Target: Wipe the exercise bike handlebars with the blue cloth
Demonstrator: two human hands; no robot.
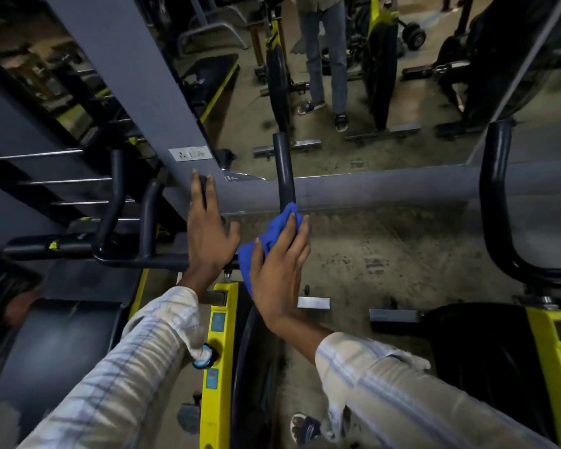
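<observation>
Two hands (208,234) (279,273), one blue cloth (256,251)

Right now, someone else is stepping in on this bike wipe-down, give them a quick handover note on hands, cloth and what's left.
Left hand: fingers straight, resting on the left prong of the handlebars, steadying the bike. It holds nothing.
Right hand: grips the blue cloth, wrapped around the lower part of the right upright prong.
Done: cannot tell from this view which parts are already wiped.
Left: carry the cloth up the right prong to its tip, then do the crossbar and the left-side loops. The yellow frame below is not part of the job.
</observation>
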